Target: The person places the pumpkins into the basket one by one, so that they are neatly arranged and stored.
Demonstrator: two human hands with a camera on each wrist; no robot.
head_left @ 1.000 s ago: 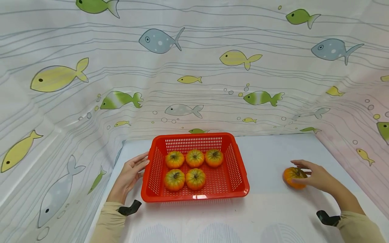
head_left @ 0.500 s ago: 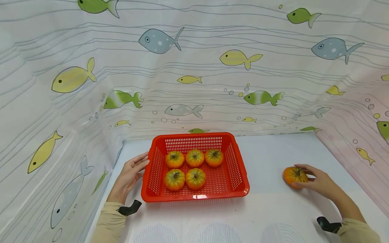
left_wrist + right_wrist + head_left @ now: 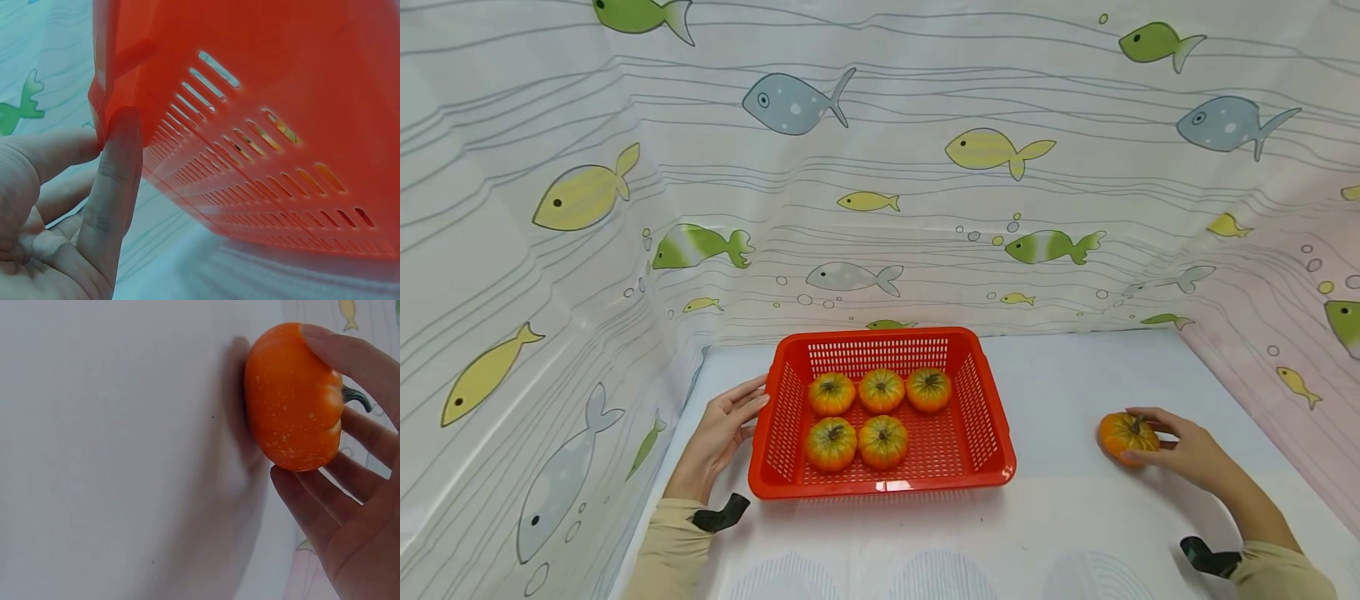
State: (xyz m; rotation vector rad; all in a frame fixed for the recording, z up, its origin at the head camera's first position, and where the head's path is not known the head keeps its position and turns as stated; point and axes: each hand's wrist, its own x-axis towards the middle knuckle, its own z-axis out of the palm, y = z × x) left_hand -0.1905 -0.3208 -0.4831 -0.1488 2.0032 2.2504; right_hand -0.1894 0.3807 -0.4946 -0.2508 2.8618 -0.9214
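A red plastic basket (image 3: 883, 492) with slotted walls stands on the table and holds several small orange pumpkins (image 3: 831, 444). My left hand (image 3: 718, 433) pinches the basket's left rim; in the left wrist view the thumb meets the rim's edge and a finger reaches up beneath it. Off to the right, another small pumpkin (image 3: 1126, 437) sits on the table. My right hand (image 3: 1187, 450) grips it from the right side, thumb on one side and fingers on the other. Its dark curved stem (image 3: 356, 398) points toward the palm in the right wrist view.
The white table (image 3: 1052, 392) stretches between the basket and the pumpkin on the right. Behind and on both sides hangs a sheet (image 3: 917, 275) printed with fish. A black strap end (image 3: 721, 513) sticks out at the left wrist, another strap end (image 3: 1210, 557) at the right wrist.
My right hand has shifted slightly right and lower around the pumpkin, showing more of its top. The left hand and basket stay as they were.
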